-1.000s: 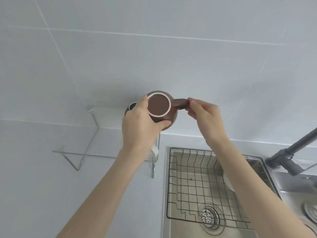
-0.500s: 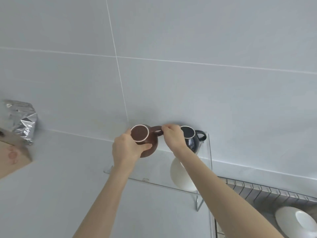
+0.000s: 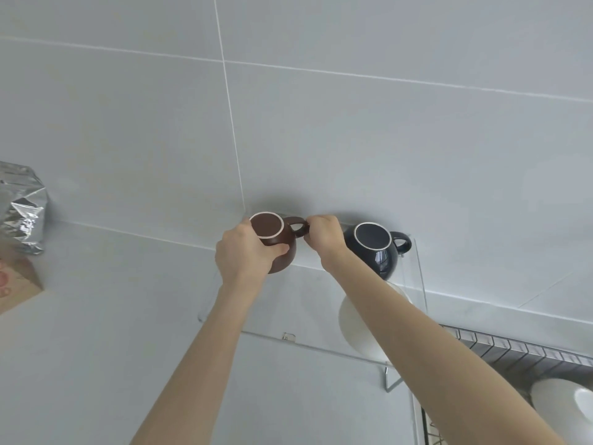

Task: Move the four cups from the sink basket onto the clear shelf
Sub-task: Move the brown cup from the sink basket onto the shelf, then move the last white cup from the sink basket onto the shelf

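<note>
A brown cup (image 3: 272, 234) is upside down at the back left of the clear shelf (image 3: 308, 316). My left hand (image 3: 245, 252) wraps its body and my right hand (image 3: 322, 236) pinches its handle. A dark blue cup (image 3: 377, 248) stands upside down on the shelf at the back right. Below my right forearm a white cup (image 3: 356, 326) sits on the shelf, partly hidden. Another white cup (image 3: 561, 409) lies in the wire sink basket (image 3: 513, 348) at the lower right.
A crumpled silver foil bag (image 3: 22, 210) and a brown paper package (image 3: 16, 284) lie on the counter at far left. Grey wall tiles rise close behind the shelf. The shelf's metal bracket (image 3: 390, 380) juts below its right front corner.
The view and both hands have barely shifted in the last half second; the brown cup stays at the shelf's back left. One second ago it was held up in front of the wall.
</note>
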A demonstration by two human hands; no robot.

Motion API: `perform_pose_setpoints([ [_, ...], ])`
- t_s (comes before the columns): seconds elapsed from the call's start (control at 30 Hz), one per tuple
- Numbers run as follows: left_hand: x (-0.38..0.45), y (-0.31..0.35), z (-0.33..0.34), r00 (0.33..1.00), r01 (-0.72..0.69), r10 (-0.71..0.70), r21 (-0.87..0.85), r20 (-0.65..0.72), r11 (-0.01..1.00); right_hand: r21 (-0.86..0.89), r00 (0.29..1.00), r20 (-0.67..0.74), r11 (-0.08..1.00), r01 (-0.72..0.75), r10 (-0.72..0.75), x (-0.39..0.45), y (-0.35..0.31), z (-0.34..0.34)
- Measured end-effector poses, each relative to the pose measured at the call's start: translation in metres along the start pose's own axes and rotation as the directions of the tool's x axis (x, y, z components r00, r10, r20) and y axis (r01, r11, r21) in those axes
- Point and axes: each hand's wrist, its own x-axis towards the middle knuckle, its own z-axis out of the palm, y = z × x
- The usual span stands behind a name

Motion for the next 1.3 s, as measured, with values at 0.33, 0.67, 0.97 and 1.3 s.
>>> perform_pose_setpoints([
  [0.33, -0.004, 0.002, 0.004, 0.999, -0.023, 0.023, 0.016, -0.034, 1.000, 0.239, 0.996, 0.065, 0.968, -0.077, 0.063, 0.003, 0.001, -0.003],
  [0.67, -0.056, 0.046, 0.009, 0.941, -0.331, 0.317, -0.131, -0.119, 0.934, 0.166, 0.960, 0.172, 0.967, 0.192, -0.220, -0.039, -0.003, -0.082],
  [0.97, -0.189, 0.134, 0.079, 0.797, -0.254, 0.523, -0.619, 0.301, 0.743, 0.167, 0.958, -0.186, 0.953, 0.251, -0.219, -0.114, 0.092, -0.273],
  [1.3, -0.280, 0.163, 0.244, 0.433, -0.123, 0.381, -0.365, 0.817, 0.923, 0.315, 0.869, -0.418, 0.940, -0.135, 0.264, -0.149, 0.284, -0.392],
])
